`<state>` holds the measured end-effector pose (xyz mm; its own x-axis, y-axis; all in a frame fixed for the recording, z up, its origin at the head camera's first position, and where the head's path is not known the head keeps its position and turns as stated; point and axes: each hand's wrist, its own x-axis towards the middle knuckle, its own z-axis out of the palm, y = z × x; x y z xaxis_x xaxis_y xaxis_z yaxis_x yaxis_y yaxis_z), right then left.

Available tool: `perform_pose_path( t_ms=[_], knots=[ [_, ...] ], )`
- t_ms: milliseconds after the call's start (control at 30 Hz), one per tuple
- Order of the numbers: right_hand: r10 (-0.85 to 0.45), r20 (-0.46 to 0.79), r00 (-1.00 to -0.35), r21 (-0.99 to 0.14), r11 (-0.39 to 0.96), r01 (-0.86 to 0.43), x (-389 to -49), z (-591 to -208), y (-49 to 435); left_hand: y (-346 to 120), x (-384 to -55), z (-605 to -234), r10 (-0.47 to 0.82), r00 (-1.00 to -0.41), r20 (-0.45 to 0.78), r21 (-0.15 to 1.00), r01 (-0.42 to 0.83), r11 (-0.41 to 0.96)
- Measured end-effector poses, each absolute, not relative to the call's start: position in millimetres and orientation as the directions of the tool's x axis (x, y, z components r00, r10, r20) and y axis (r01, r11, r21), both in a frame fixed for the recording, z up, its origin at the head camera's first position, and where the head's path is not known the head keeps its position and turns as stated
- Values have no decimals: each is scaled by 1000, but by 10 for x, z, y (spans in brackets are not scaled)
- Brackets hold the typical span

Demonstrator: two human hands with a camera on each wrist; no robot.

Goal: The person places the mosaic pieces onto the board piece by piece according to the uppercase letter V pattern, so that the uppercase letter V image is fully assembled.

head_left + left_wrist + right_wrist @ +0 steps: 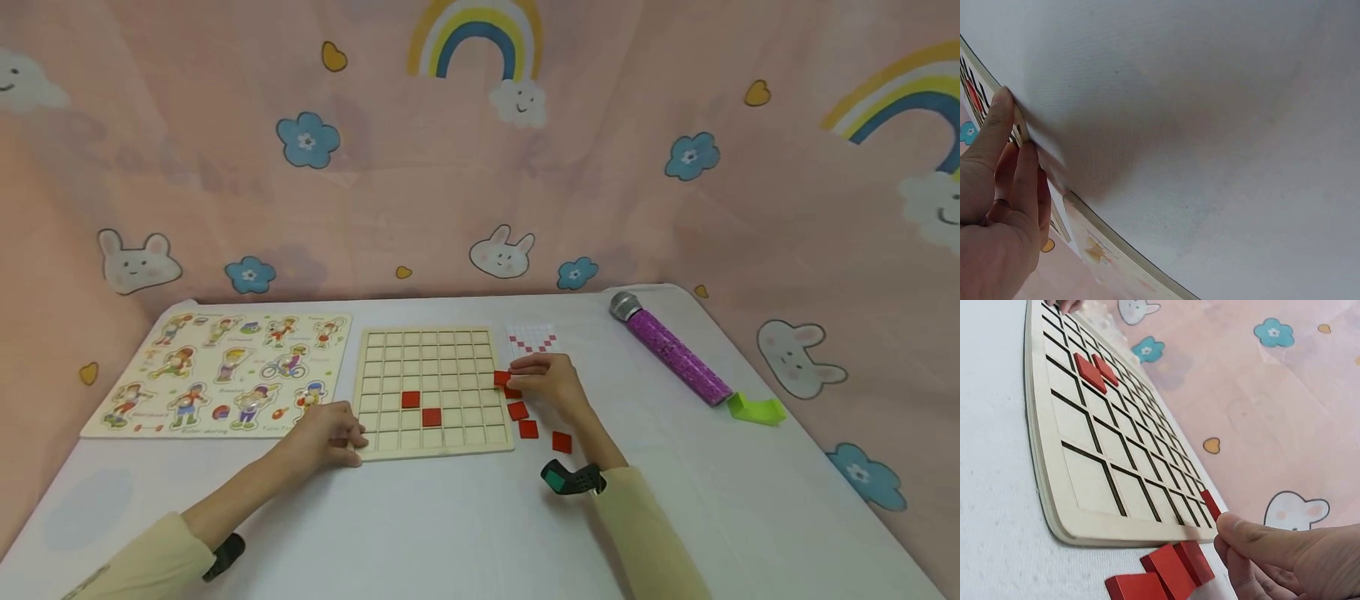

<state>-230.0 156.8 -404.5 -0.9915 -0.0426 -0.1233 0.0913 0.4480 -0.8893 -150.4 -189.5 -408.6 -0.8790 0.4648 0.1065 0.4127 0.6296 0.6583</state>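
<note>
A pale wooden grid board (450, 452) lies in front of the person, with one red square tile (410, 400) and another red tile (431, 417) in its cells. The left hand (324, 435) grips the board's front left edge, thumb toward the front; in the left wrist view its fingertips pinch that corner. Over the board's right edge, the right hand (551, 385) pinches a red tile (1210, 504) between thumb and fingers. Several loose red tiles (528, 429) lie on the cloth just right of the board, one partly hidden under the right hand.
A small card with a red-square pattern (534, 337) lies behind the right hand. At the left is a picture puzzle board (262, 432) of sports figures. A purple glitter microphone (678, 354) and a bright green piece (756, 410) lie at the right. A printed curtain (420, 208) hangs behind.
</note>
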Motion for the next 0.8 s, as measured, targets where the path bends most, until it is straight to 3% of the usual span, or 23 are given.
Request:
perform_pose_path(
  t_ms=[800],
  knots=[
    [-145, 4, -989, -924, 379, -59, -2332, -4071, 913, -1891, -1504, -4067, 467, -878, 105, 679, 407, 611]
  ],
)
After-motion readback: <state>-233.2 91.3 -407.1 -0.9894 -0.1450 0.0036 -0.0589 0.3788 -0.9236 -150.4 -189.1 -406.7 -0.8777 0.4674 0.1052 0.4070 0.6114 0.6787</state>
